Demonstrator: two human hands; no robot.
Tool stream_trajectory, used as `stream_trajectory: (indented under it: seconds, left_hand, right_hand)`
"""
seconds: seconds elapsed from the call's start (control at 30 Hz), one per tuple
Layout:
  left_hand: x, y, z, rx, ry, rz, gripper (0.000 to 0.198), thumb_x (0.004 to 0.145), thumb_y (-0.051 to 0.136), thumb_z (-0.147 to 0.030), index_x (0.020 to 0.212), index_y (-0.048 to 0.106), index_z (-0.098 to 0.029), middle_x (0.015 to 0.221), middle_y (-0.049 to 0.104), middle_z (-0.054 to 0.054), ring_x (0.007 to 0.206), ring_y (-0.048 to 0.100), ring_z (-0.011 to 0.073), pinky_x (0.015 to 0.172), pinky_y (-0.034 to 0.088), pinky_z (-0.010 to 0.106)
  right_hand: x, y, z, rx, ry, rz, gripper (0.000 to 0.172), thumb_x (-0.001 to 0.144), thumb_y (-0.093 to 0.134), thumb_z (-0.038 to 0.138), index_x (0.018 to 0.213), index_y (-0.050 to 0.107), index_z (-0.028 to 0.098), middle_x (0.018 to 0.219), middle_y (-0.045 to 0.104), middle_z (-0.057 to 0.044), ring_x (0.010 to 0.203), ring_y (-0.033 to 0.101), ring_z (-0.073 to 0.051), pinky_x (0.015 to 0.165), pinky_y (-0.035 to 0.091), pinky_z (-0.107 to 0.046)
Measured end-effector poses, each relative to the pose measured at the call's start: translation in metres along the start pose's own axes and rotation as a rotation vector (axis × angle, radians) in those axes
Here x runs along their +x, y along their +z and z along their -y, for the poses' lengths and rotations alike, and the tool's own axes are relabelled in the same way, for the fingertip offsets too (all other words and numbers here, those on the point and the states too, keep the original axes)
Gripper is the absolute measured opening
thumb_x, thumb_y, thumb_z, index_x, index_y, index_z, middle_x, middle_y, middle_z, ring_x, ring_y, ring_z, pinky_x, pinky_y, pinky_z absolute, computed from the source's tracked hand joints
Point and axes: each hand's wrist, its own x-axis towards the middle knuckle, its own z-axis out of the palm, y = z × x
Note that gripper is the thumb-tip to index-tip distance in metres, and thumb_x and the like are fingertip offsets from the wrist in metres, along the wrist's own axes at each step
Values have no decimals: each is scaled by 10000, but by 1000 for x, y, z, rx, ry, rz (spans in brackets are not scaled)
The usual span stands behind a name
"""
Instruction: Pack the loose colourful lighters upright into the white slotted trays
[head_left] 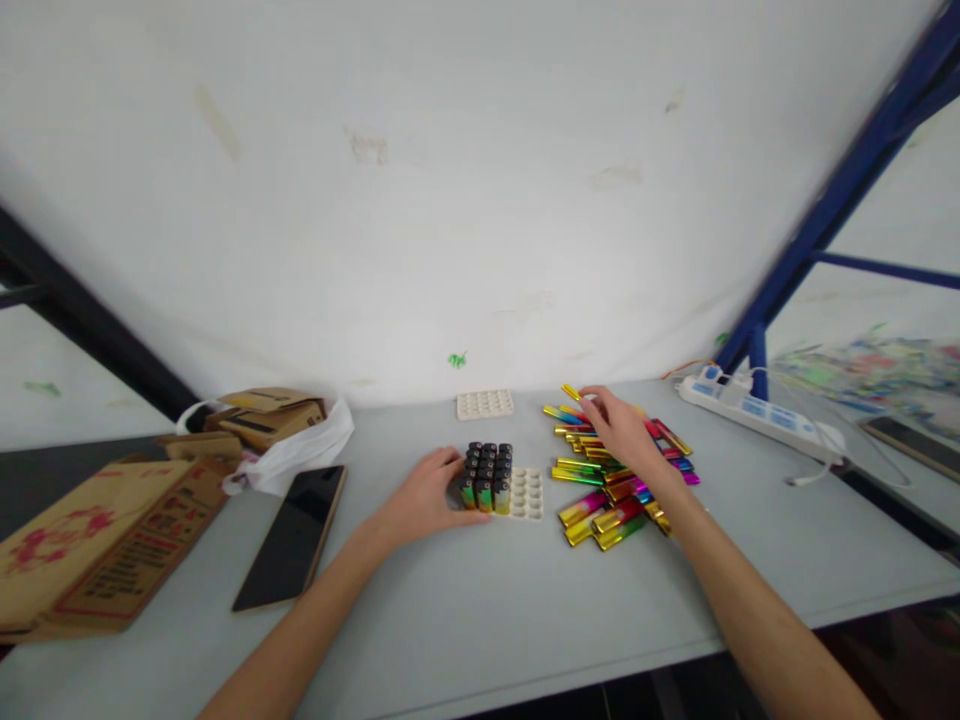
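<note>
My left hand curls around the left side of a block of black-topped tubes, its thumb along their near side. These tubes stand upright in rows on a white holder tray, whose bare pockets show to the right. Their lower bodies shade from green to gold. Out to the right, my right hand pinches a shiny gold tube by one end, above the far part of a loose pile. That pile of metallic tubes mixes gold, green, red, purple and blue, and my right forearm hides part of it.
Against the wall lies another white pocketed tray. On the left are a dark phone, a white plastic bag and cardboard boxes. A power strip with cables sits at right, near a blue metal frame.
</note>
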Motion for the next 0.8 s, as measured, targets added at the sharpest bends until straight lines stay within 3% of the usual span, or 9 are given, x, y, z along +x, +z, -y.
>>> stream_trajectory:
  seconds: [0.17, 0.3, 0.4, 0.5, 0.6, 0.7, 0.8]
  left_hand:
    - [0, -2, -1, 38, -17, 24, 606, 721, 911, -679, 1099, 751, -234, 1166, 720, 104, 1089, 712, 337, 1020, 600, 485]
    - [0, -1, 0, 31, -24, 20, 625, 717, 907, -692, 1107, 752, -230, 1192, 719, 110, 1118, 710, 345, 1048, 591, 487]
    - [-1, 0, 1, 27, -19, 3, 621, 715, 908, -691, 1117, 751, -244, 1202, 724, 103, 1130, 708, 341, 1053, 588, 475]
    - [0, 0, 1, 31, -21, 5, 601, 709, 908, -697, 1078, 749, -250, 1168, 724, 98, 1094, 712, 338, 1020, 597, 474]
    - [0, -1, -1, 35, -20, 19, 597, 711, 908, -691, 1074, 746, -246, 1157, 722, 102, 1084, 711, 341, 1010, 594, 475]
    - [0, -2, -2, 27, -22, 20, 596, 717, 904, -689, 1090, 744, -251, 1163, 721, 88, 1085, 706, 329, 1011, 592, 463]
    - [0, -1, -1, 12, -23, 10, 587, 720, 900, -682, 1088, 751, -249, 1169, 724, 86, 1091, 704, 331, 1014, 593, 476]
  right_hand:
    - [-6, 11, 27, 470, 130, 47, 558, 937, 653, 675, 1202, 714, 188, 710, 641, 9, 611, 567, -197, 579, 442, -308]
    - [-11, 22, 45, 737, 210, 48, 504, 858, 767, 692, 936, 680, 201, 705, 589, 22, 642, 536, -166, 606, 446, -291]
    - [-13, 27, 52, 809, 239, 85, 544, 882, 704, 754, 868, 609, 219, 788, 613, -2, 729, 593, -181, 661, 495, -296]
    - [-16, 31, 57, 905, 228, 220, 561, 905, 646, 784, 995, 605, 232, 919, 659, -27, 791, 645, -190, 712, 541, -316]
    - [-19, 35, 62, 977, 221, 294, 569, 930, 607, 785, 1137, 567, 256, 777, 531, 53, 585, 484, -131, 557, 429, -263]
    - [-22, 40, 66, 929, 238, 316, 558, 948, 537, 814, 1069, 538, 269, 680, 330, 100, 503, 277, -119, 465, 239, -244]
    - [-24, 46, 67, 742, 193, 220, 546, 985, 475, 798, 902, 519, 261, 648, 344, 81, 534, 319, -139, 481, 257, -269]
